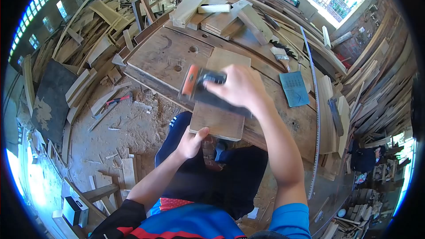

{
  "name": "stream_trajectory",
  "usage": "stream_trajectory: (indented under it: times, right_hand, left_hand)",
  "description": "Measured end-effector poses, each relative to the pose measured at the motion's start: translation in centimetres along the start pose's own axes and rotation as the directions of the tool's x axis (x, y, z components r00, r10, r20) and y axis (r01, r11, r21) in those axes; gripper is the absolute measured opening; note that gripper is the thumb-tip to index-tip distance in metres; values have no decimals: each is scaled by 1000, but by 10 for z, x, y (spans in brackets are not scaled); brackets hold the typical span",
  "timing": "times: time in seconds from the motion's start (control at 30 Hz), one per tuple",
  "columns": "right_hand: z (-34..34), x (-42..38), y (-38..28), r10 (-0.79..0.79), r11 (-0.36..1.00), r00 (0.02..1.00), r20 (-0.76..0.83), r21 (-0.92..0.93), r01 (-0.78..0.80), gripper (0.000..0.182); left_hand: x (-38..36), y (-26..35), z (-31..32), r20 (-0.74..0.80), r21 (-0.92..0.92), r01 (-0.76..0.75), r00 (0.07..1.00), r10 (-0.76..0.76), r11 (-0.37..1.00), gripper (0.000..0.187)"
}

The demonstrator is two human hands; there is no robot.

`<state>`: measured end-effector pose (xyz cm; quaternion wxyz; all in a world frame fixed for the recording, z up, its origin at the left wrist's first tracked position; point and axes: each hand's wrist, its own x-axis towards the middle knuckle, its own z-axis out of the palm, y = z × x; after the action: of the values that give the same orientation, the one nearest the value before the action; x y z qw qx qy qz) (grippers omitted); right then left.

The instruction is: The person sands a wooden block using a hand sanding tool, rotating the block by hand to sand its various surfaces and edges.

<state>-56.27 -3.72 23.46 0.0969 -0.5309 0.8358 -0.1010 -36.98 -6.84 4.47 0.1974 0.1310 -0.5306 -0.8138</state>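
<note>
A flat wooden board (217, 119) lies across the workbench (150, 57), its near end sticking out over the bench edge toward my lap. My left hand (191, 144) grips the near left corner of this board, thumb on top. My right hand (239, 84) is closed round the dark handle of a flat black tool (221, 99) with an orange front part, held over the middle of the board. The tool and hand are slightly blurred, and they hide the board's middle. Whether the tool touches the board I cannot tell.
Wood blocks (192, 9) are piled at the bench's far side. A brush (281, 56), a blue-green sheet (294, 89) and a long measuring tape (315, 106) lie to the right. Shavings and a red-handled tool (118, 99) are on the floor at left. Timber stacks stand around.
</note>
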Motion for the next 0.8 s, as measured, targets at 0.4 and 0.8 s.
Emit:
stream_trajectory:
  times: [0.4, 0.8]
  right_hand:
    - [-13, 58, 50, 310, 951, 941, -136, 27, -309, 61]
    - [-8, 63, 55, 299, 954, 943, -148, 27, -298, 57]
  left_hand:
    - [-29, 28, 16, 515, 318, 172, 794, -322, 932, 49]
    - [-33, 155, 110, 717, -529, -8, 531, 452, 849, 12]
